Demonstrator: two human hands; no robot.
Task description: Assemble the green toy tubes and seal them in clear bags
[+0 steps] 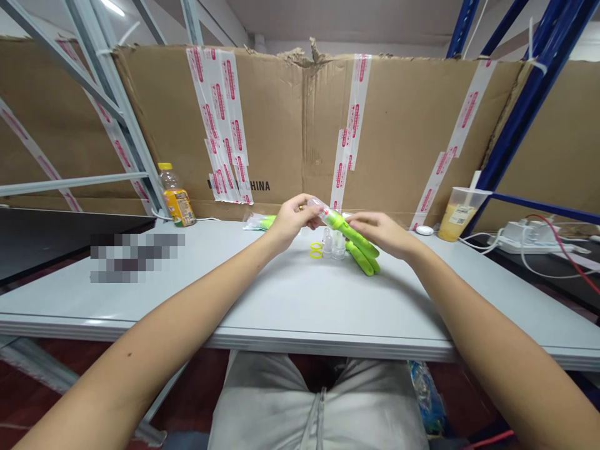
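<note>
Both my hands meet over the far middle of the grey table (290, 300). My left hand (291, 220) is closed on the clear end of a green tube-shaped item (344, 230). My right hand (382, 232) grips the same item further along, fingers wrapped round it. Another green piece (363, 258) lies on the table just under my right hand. Two yellow rings (315, 250) and small clear caps (332, 245) stand on the table below my hands. A clear bag with a green piece (260, 221) lies left of my left hand.
A yellow-capped drink bottle (175, 197) stands at the back left. A plastic cup of yellow drink (462, 212) with a straw stands at the back right, a white round object (424, 230) beside it. A power strip with cables (527, 236) lies far right. Taped cardboard (300, 125) walls the back.
</note>
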